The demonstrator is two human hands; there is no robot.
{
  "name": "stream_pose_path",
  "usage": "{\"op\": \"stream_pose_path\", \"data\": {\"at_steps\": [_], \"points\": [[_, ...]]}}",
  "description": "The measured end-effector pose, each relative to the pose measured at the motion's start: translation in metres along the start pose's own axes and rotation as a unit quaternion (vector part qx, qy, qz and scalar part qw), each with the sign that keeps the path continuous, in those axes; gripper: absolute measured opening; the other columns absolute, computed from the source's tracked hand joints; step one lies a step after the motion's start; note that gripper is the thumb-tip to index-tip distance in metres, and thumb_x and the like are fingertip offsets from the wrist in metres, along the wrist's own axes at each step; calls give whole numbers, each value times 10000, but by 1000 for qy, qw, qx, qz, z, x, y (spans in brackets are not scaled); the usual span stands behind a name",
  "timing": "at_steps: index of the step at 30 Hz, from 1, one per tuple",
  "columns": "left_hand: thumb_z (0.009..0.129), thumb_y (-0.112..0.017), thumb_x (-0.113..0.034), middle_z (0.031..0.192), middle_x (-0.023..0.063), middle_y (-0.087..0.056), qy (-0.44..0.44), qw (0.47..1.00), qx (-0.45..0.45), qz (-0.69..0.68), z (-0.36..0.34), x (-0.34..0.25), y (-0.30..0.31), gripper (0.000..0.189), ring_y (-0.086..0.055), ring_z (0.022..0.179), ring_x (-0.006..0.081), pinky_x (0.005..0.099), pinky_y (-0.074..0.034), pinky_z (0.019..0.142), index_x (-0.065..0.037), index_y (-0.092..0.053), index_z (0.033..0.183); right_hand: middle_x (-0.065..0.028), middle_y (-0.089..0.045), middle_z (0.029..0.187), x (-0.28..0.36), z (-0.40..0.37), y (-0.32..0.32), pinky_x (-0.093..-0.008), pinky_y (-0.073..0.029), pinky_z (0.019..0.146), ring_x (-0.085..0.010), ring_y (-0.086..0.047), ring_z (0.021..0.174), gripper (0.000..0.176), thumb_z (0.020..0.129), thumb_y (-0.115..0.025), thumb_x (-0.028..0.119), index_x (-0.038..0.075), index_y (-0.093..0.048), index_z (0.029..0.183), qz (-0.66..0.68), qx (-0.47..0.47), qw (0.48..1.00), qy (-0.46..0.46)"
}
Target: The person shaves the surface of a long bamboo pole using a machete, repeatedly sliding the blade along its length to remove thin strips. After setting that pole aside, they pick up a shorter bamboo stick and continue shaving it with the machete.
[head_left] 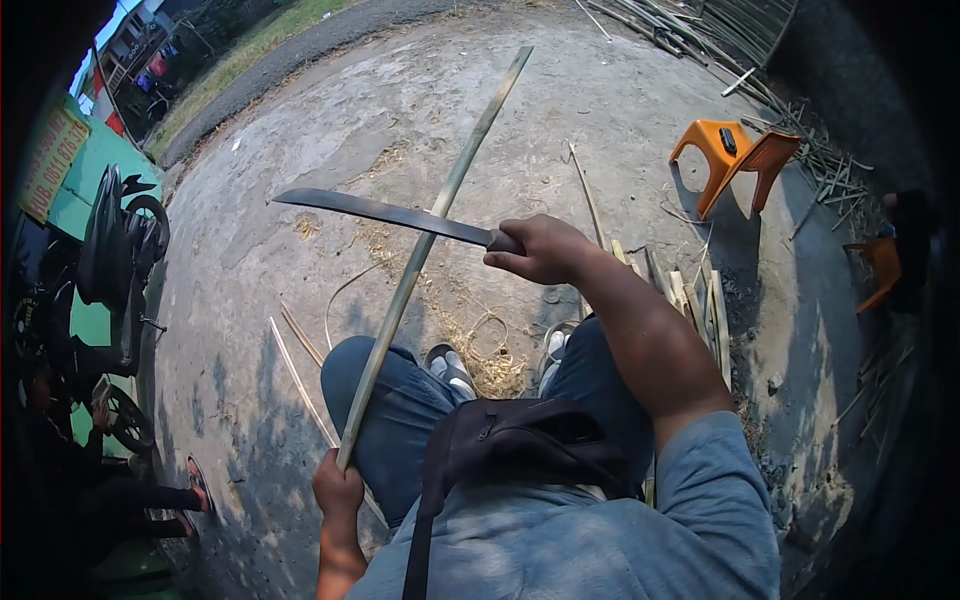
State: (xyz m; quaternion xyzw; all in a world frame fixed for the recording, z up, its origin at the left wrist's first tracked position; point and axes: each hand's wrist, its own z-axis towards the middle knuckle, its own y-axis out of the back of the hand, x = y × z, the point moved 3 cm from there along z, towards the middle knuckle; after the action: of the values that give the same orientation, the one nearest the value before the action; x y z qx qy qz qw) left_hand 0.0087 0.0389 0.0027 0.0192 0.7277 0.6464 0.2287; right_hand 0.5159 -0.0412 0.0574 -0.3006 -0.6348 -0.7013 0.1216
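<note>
My left hand (338, 487) is wrapped round the lower end of a long bamboo strip (395, 310), which slants up and away past my left knee. In my right hand (545, 250) I grip a machete (375, 210) by its dark handle. Its long blade points left and crosses over the strip, overlapping it in this view. Pale shavings (500, 375) lie on the ground between my shoes, with a thin curled strip among them.
Cut bamboo pieces (715, 315) lie beside my right leg. An orange plastic chair (735, 160) with a small dark object on it stands ahead right. More bamboo (670, 30) is piled behind. At left are a parked motorcycle (120, 250) and a seated person (100, 490).
</note>
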Motion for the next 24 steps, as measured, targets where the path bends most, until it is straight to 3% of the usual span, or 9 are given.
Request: {"op": "stream_pose_path", "data": {"at_steps": [3,7,12,15,20,24], "points": [[760,-540,-117,844,298,-671,-10,1000,2,-13,2,-2,3,304,-645,839,527,578,-509,767,-13,-695,999,-147,-706,821,37,-7,-10,-509,-541,732,-379,-709,824,506,905,-656,638,139,-695,979,-108,60,990,67],[769,-531,-116,811,315,-646,-24,999,2,-28,4,0,3,253,-628,837,544,589,-492,753,14,-665,941,-135,-703,806,36,1,-7,-500,-537,708,-383,-702,795,487,895,-666,640,156,-686,955,-124,75,983,113],[781,-546,-110,806,295,-664,-21,999,-2,-32,4,3,-1,264,-648,816,521,569,-511,740,-3,-696,970,-185,-722,910,-20,14,7,-451,-525,792,-371,-696,882,517,954,-641,601,93,-699,1032,73,-29,995,-60],[787,-552,-115,807,293,-666,-12,1000,3,-17,1,-2,9,244,-650,813,516,564,-511,737,1,-693,949,-185,-729,933,-28,11,5,-440,-528,806,-358,-701,890,506,963,-644,577,83,-704,1048,134,-68,986,-71],[794,-561,-128,820,291,-671,-11,999,13,-30,2,-3,7,235,-652,821,516,562,-512,736,-1,-693,941,-178,-725,911,6,0,4,-466,-544,801,-378,-708,912,521,903,-696,608,107,-702,1048,3,27,1000,-15],[795,-562,-128,829,296,-671,-18,999,15,-30,5,0,4,235,-649,832,522,565,-511,739,0,-692,943,-125,-718,820,41,-2,-15,-489,-559,726,-369,-712,813,359,843,-756,493,156,-707,956,-128,80,985,81]]}}
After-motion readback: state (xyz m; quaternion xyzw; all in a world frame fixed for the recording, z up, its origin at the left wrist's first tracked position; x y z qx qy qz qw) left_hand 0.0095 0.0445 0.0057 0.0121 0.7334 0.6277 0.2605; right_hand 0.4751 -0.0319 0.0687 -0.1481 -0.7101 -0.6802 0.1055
